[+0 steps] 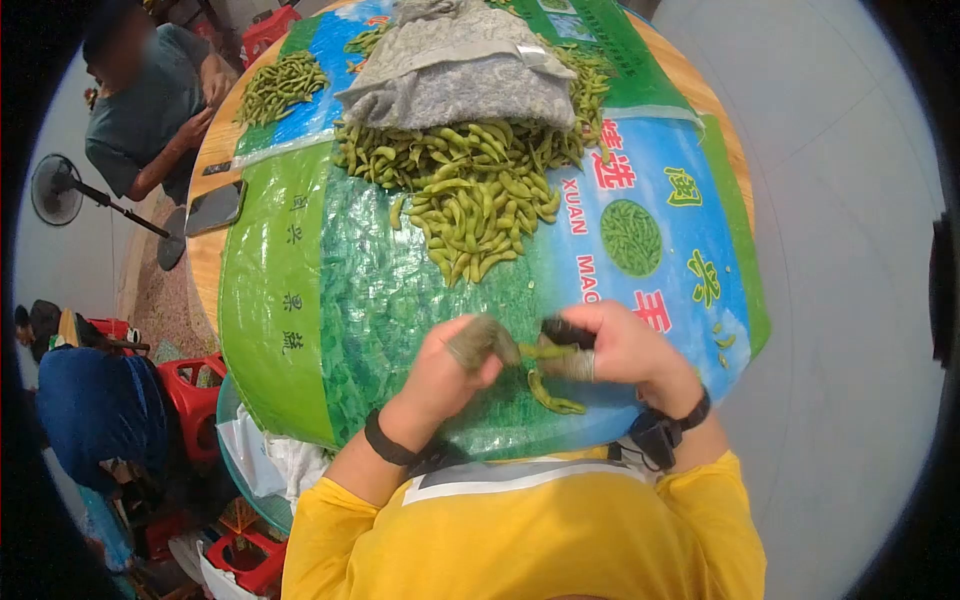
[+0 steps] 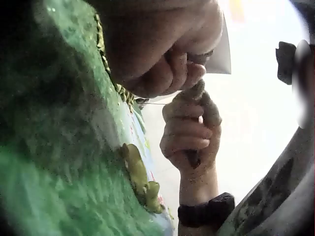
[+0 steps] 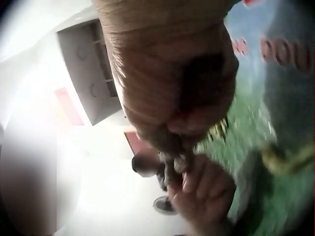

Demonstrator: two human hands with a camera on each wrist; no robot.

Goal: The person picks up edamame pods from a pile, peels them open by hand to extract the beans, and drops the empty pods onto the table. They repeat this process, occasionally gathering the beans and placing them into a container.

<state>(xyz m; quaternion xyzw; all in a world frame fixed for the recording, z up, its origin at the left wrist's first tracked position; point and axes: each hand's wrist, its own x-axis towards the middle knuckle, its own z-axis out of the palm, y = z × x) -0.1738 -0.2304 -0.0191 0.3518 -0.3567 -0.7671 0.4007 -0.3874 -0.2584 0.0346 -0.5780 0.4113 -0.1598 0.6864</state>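
Observation:
In the head view my left hand (image 1: 462, 352) and right hand (image 1: 618, 345) meet low over the table's near side, fingertips almost together. Between them a green soybean pod (image 1: 545, 351) is pinched. Greyish-green coverings sit on some fingers of both hands. The right hand also grips a small dark tool (image 1: 567, 333) in its curled fingers; its kind is hidden. One end of this dark tool (image 2: 193, 157) pokes out below the fingers in the left wrist view. Just under the hands, more pods (image 1: 553, 395) lie on the printed plastic sheet (image 1: 380, 330).
Ahead, a large heap of pods (image 1: 480, 215) lies partly under a grey towel (image 1: 465, 80). A smaller pile (image 1: 283, 88) is at the far left, near a phone (image 1: 215, 208). Another person (image 1: 150, 110) sits there. Red stools (image 1: 190, 400) and a fan (image 1: 57, 190) stand left.

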